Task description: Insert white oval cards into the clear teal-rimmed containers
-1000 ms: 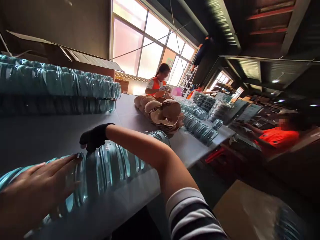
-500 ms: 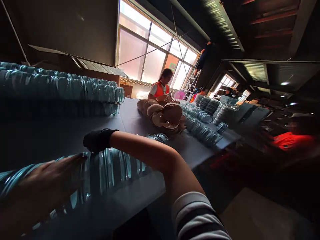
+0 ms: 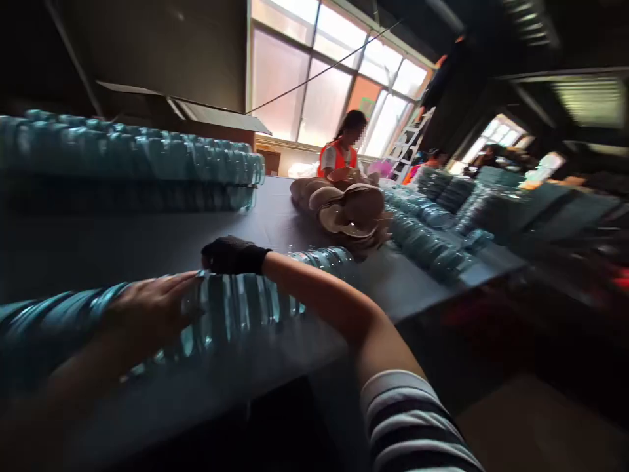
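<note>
A bare left hand (image 3: 147, 308) and black-gloved right hand (image 3: 230, 255) rest flat, fingers spread, on a row of glass lids (image 3: 246, 305) along the worktop's (image 3: 147, 242) near edge; brown discs (image 3: 351, 210) are piled beyond.

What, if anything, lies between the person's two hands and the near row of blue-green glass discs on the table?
Nothing visible does. The left hand lies flat on the near row of glass discs, and the gloved right hand rests on top of the same row farther along. The pile of tan dishes sits well beyond.

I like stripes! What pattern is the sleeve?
The sleeve has black and white stripes, seen in the head view.
</note>
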Demonstrator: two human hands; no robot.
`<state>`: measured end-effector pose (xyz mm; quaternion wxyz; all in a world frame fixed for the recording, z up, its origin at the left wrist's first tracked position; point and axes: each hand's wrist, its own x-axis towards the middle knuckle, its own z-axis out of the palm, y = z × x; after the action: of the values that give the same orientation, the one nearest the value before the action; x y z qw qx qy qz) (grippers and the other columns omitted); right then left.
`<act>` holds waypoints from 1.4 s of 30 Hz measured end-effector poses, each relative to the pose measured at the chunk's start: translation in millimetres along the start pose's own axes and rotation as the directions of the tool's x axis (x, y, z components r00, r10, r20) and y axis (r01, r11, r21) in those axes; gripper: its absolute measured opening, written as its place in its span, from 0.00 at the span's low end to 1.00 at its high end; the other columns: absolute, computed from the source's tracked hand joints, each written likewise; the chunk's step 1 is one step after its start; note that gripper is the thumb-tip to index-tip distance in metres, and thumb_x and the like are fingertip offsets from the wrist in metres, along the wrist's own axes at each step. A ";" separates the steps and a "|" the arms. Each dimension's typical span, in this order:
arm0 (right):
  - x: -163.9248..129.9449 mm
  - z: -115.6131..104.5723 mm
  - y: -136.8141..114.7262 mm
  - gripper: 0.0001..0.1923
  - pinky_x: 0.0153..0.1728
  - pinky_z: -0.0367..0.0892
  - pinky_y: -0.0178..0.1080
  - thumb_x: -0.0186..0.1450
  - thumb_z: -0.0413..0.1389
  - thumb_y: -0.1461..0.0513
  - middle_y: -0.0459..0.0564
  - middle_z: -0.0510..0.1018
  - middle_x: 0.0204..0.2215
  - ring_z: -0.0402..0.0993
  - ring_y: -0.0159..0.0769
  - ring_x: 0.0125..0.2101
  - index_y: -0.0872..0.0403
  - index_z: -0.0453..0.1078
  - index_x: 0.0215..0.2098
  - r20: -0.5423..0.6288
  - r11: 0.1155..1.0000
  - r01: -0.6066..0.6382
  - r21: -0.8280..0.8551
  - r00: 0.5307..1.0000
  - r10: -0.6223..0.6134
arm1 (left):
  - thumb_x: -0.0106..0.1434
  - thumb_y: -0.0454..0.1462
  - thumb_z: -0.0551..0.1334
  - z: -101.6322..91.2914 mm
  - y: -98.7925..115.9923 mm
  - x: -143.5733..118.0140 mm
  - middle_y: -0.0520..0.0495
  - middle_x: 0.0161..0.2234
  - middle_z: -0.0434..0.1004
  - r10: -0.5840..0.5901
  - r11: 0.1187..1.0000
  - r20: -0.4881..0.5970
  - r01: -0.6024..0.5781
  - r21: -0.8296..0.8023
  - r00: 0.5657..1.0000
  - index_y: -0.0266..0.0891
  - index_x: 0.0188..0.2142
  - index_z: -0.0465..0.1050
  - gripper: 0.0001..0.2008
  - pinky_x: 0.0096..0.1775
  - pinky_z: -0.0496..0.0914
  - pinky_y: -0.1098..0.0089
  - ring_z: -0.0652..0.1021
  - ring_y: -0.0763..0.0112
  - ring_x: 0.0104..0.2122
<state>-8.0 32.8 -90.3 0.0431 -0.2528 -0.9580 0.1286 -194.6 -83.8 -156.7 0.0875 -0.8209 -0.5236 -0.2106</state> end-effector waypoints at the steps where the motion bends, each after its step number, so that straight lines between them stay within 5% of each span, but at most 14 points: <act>1: -6.0 -1.1 -7.2 0.09 0.30 0.57 0.30 0.60 0.56 0.69 0.47 0.80 0.33 0.72 0.30 0.31 0.58 0.76 0.37 -0.021 1.000 -0.002 -0.018 1.000 0.002 | 0.65 0.52 0.52 -5.7 4.8 0.7 0.50 0.57 0.71 0.010 1.000 0.033 -0.011 0.017 0.999 0.49 0.57 0.67 0.24 0.51 0.65 0.53 0.74 0.52 0.51; 7: -56.5 15.9 -47.7 0.08 0.29 0.56 0.33 0.65 0.54 0.65 0.50 0.80 0.29 0.73 0.33 0.29 0.58 0.75 0.34 -0.085 0.992 0.066 -0.105 0.994 -0.075 | 0.65 0.59 0.48 -20.6 10.5 4.8 0.49 0.60 0.67 -0.009 1.000 0.108 0.009 -0.001 0.994 0.48 0.60 0.63 0.31 0.57 0.59 0.56 0.70 0.58 0.56; 14: -107.9 118.4 -95.4 0.17 0.26 0.55 0.36 0.70 0.43 0.66 0.51 0.80 0.38 0.76 0.37 0.32 0.52 0.74 0.43 -0.017 0.940 -0.102 -0.326 0.995 0.102 | 0.64 0.60 0.48 -24.9 12.8 2.3 0.49 0.61 0.66 -0.028 0.999 0.135 0.034 -0.041 0.990 0.48 0.60 0.63 0.32 0.57 0.58 0.58 0.69 0.59 0.58; 17: -118.4 142.2 -98.4 0.17 0.28 0.59 0.36 0.70 0.44 0.66 0.52 0.80 0.39 0.77 0.39 0.34 0.52 0.74 0.45 0.031 0.922 -0.160 -0.354 0.983 0.182 | 0.64 0.60 0.48 -29.0 11.4 2.5 0.48 0.61 0.66 -0.028 0.998 0.157 0.037 -0.052 0.987 0.47 0.60 0.63 0.32 0.58 0.58 0.57 0.68 0.59 0.58; 20: -127.9 118.9 -83.9 0.17 0.32 0.62 0.35 0.71 0.44 0.63 0.52 0.81 0.39 0.78 0.37 0.34 0.50 0.73 0.49 -0.125 0.938 -0.183 -0.294 0.980 0.152 | 0.66 0.59 0.48 -35.2 16.3 5.1 0.46 0.62 0.64 -0.006 0.998 0.190 0.017 -0.059 0.982 0.44 0.61 0.63 0.32 0.59 0.57 0.56 0.65 0.58 0.61; 23: -122.3 58.3 -50.9 0.19 0.38 0.65 0.36 0.72 0.44 0.59 0.54 0.80 0.43 0.77 0.38 0.39 0.51 0.70 0.55 -0.421 0.890 -0.390 -0.237 0.867 0.268 | 0.66 0.58 0.47 -35.4 31.5 13.8 0.44 0.65 0.59 0.023 0.999 0.174 -0.016 -0.044 0.984 0.42 0.62 0.61 0.33 0.61 0.54 0.53 0.60 0.56 0.64; 24: -114.3 36.8 -37.5 0.20 0.39 0.65 0.37 0.71 0.45 0.58 0.54 0.80 0.44 0.77 0.40 0.41 0.50 0.68 0.58 -0.437 0.859 -0.454 -0.235 0.839 0.323 | 0.67 0.57 0.48 -33.0 37.7 17.8 0.44 0.65 0.57 0.033 0.999 0.164 -0.027 -0.041 0.986 0.42 0.63 0.60 0.33 0.62 0.54 0.52 0.60 0.56 0.64; 28: -58.6 -19.2 13.2 0.22 0.40 0.66 0.38 0.65 0.54 0.58 0.53 0.79 0.45 0.75 0.42 0.43 0.50 0.70 0.57 -0.045 0.839 -0.460 -0.289 0.882 0.469 | 0.67 0.54 0.51 -15.9 56.2 31.3 0.44 0.64 0.60 0.073 0.997 0.143 -0.068 -0.038 0.987 0.42 0.64 0.58 0.31 0.61 0.56 0.53 0.63 0.57 0.62; 31: -18.2 -25.0 39.9 0.25 0.39 0.66 0.34 0.58 0.58 0.64 0.53 0.79 0.44 0.74 0.37 0.40 0.55 0.71 0.55 0.228 0.914 -0.317 -0.254 0.898 0.375 | 0.66 0.54 0.53 -5.1 58.1 32.9 0.44 0.62 0.64 0.095 0.995 0.113 -0.093 -0.023 0.989 0.44 0.63 0.58 0.31 0.60 0.58 0.54 0.67 0.58 0.60; 34: 0.5 -20.2 54.4 0.25 0.31 0.65 0.33 0.56 0.59 0.67 0.50 0.80 0.34 0.72 0.31 0.29 0.58 0.71 0.53 0.413 0.945 -0.286 -0.157 0.851 0.326 | 0.66 0.54 0.53 -1.5 55.6 30.1 0.45 0.62 0.64 0.113 0.994 0.090 -0.112 -0.015 0.990 0.45 0.63 0.57 0.31 0.60 0.57 0.54 0.67 0.58 0.60; 38: 1.9 -20.5 53.0 0.28 0.26 0.61 0.31 0.55 0.60 0.67 0.46 0.77 0.28 0.65 0.27 0.22 0.57 0.68 0.55 0.479 0.959 -0.253 -0.126 0.831 0.282 | 0.66 0.54 0.53 -1.9 55.4 28.2 0.45 0.61 0.66 0.122 0.993 0.083 -0.122 -0.007 0.989 0.45 0.64 0.57 0.31 0.60 0.56 0.54 0.67 0.58 0.59; 42: 2.3 -26.1 36.4 0.28 0.29 0.61 0.33 0.53 0.60 0.68 0.49 0.79 0.33 0.70 0.32 0.28 0.56 0.70 0.54 0.437 0.952 -0.128 -0.279 0.865 0.245 | 0.66 0.53 0.54 -2.7 57.1 29.2 0.44 0.61 0.66 0.123 0.992 0.092 -0.123 -0.009 0.988 0.44 0.64 0.56 0.31 0.60 0.55 0.54 0.67 0.58 0.59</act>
<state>11.1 70.4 -74.9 -0.2322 -0.3097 -0.9192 0.0720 -133.5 -85.6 -137.1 0.0747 -0.8605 -0.4753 -0.1676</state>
